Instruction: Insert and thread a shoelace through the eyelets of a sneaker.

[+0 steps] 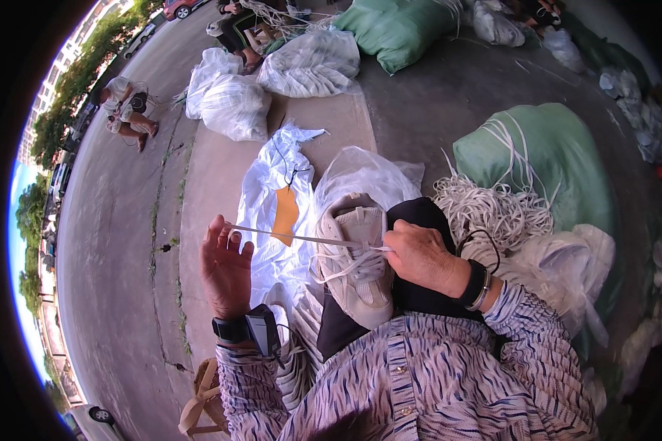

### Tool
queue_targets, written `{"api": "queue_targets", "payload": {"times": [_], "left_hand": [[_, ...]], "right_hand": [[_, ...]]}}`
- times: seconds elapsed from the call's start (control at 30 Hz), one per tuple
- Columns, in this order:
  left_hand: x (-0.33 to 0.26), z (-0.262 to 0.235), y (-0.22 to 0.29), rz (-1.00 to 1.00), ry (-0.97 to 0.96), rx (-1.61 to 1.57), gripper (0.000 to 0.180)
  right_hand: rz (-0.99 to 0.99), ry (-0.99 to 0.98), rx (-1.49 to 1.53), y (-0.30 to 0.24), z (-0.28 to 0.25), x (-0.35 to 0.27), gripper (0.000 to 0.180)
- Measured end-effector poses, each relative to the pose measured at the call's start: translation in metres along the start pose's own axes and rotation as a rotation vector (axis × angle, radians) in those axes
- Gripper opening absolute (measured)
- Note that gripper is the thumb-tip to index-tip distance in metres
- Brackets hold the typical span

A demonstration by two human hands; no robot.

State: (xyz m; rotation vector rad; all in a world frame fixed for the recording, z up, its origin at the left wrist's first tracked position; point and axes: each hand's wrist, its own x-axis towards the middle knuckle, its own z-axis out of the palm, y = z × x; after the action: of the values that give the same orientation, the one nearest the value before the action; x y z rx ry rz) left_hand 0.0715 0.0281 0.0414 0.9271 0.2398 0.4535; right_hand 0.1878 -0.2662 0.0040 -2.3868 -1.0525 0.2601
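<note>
A light beige sneaker [374, 293] rests on my lap, its toe toward me, partly laced. A flat pale shoelace [294, 235] runs taut from the shoe's upper eyelets out to the left. My left hand [226, 270] pinches its far end between thumb and fingers, well away from the shoe. At the shoe's right edge my right hand [422, 254] grips the lace with bent fingers; what lies inside them is partly hidden. Loose lace loops hang over the sneaker's left side. Dark cloth [421, 214] lies beneath the shoe and to its right.
Right of my lap lies a tangled heap of white laces [490, 208] against a green sack [566, 158]. Crumpled white sheeting [255, 213] with an orange piece [285, 213] spreads ahead on the left. White bags [232, 106] stand farther off. Another person [129, 106] sits far left.
</note>
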Motion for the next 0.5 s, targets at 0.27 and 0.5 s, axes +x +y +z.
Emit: {"api": "queue_targets", "payload": {"times": [0.27,0.5], "left_hand": [[0.007,-0.012,-0.013,-0.115,0.198,-0.169,0.026],[0.033,-0.063,0.007,0.064,0.23,-0.286,0.024]], "right_hand": [[-0.004,-0.117,1.332,0.018,-0.035,0.007,0.027],[0.298,0.1,1.967,0.091,-0.005,0.005,0.039]]}}
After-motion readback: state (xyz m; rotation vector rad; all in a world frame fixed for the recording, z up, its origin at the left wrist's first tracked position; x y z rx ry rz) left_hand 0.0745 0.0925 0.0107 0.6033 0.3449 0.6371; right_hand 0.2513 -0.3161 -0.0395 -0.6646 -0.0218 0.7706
